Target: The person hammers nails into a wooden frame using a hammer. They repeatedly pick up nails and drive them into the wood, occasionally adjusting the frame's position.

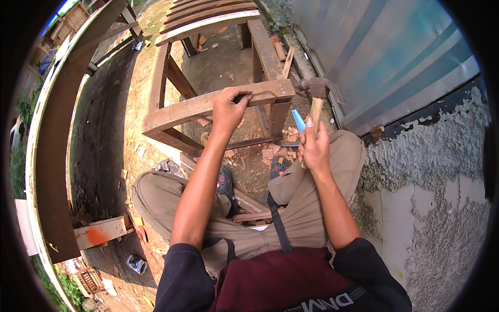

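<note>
A claw hammer (315, 108) stands upright in my right hand (314, 145), its rusty head above my fist and to the right of a wooden frame. My fingers wrap its pale handle, with the thumb along it. My left hand (231, 109) rests at the curved top rail (192, 107) of the frame, fingers and thumb drawn together in a pinch. Whatever sits between those fingertips is too small to make out. Small nail-like dots show at the rail's right end. Behind the rail, slats (208, 13) cross the frame's far part.
A flat light-blue piece (298, 120) stands beside my right hand. Wood scraps (270, 152) litter the ground by my shoes. Corrugated metal sheeting (379, 57) and a rough wall (426, 156) close off the right. A long wooden panel (54, 140) and a can (136, 264) are at left.
</note>
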`<state>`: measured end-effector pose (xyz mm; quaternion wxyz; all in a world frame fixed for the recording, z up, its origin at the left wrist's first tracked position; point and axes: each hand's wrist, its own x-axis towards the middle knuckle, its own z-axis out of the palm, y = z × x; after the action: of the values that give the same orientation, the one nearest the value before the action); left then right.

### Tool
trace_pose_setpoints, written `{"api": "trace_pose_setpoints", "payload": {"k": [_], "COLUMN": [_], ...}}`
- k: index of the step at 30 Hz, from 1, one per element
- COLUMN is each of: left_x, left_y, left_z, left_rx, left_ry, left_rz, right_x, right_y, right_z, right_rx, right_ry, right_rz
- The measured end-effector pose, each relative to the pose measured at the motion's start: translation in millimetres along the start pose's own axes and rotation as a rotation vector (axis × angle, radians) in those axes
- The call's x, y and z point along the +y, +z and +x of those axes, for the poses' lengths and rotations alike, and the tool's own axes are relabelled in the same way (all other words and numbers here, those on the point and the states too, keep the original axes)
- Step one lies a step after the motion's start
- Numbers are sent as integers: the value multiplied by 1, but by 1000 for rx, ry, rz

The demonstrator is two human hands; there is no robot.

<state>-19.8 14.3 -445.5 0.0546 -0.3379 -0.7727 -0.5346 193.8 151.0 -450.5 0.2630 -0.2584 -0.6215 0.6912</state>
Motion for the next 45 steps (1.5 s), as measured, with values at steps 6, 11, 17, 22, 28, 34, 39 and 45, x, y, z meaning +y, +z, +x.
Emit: {"api": "trace_pose_setpoints", "payload": {"k": [6,11,17,22,28,34,39,45], "left_x": [-4,-4,1,6,3,2,-2,1], "left_y": [7,9,11,19,19,9,2,1], "left_z": [1,3,2,5,1,3,7,9], "left_rx": [86,69,39,69,89,-3,-59,-67], "left_ry": [175,222,210,174,150,138,69,22], "left_rz": [35,107,244,307,229,175,111,109], "right_x": [-1,0,1,-3,-3,-2,-24,-43], "right_y": [2,4,7,8,9,10,18,30], "right_z": [-2,-2,-4,-4,-4,-6,-4,0], "right_rx": [-11,-21,-24,-31,-32,-24,-94,-116], "right_ry": [10,34,40,60,52,27,-23,-346], "right_rz": [-27,-45,-54,-50,-39,-78,-195,-553]}}
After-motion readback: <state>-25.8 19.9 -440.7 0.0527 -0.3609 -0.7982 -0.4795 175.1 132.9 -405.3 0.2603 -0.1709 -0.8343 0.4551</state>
